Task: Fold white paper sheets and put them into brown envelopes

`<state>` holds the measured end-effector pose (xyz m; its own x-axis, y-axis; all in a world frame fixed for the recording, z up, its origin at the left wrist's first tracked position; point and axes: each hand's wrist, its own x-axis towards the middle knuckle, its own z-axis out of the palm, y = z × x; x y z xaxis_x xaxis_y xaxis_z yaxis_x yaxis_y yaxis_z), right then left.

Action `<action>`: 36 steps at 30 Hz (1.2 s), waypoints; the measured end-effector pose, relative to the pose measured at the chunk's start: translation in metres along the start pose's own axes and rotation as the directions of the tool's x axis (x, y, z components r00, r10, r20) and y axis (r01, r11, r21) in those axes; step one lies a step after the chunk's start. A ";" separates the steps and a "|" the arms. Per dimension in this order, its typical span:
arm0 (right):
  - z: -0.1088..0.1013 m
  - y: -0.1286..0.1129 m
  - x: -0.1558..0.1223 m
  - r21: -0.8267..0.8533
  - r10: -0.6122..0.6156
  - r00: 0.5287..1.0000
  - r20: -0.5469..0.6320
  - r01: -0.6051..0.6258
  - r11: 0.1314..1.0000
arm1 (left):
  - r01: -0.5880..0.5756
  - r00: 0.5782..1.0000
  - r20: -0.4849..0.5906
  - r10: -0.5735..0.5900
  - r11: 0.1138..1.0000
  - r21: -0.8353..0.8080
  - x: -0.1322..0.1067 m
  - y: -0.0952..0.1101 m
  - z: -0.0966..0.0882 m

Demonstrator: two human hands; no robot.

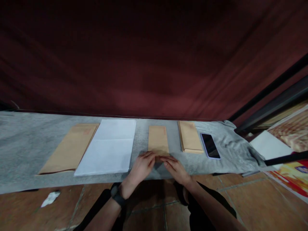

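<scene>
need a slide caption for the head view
Left hand and right hand at the near end of a brown envelope lying between white paper and an envelope stack.

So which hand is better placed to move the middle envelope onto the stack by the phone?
Probably the right hand: it and the left hand are both at the near end of the middle envelope, but the right is closer to the envelope stack.
</scene>
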<state>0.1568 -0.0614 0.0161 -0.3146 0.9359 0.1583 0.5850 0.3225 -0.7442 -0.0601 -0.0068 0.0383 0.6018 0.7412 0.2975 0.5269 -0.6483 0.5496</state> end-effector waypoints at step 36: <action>-0.023 0.001 0.017 -0.139 -0.029 0.995 0.094 0.042 0.989 | -0.188 0.937 0.341 0.074 0.931 0.314 0.124 -0.072 0.064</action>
<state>0.1694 -0.0419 0.0335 -0.4003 0.9088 0.1178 0.6695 0.3778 -0.6395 0.0148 0.1208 -0.0146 0.8074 0.5876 0.0534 0.5662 -0.7971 0.2101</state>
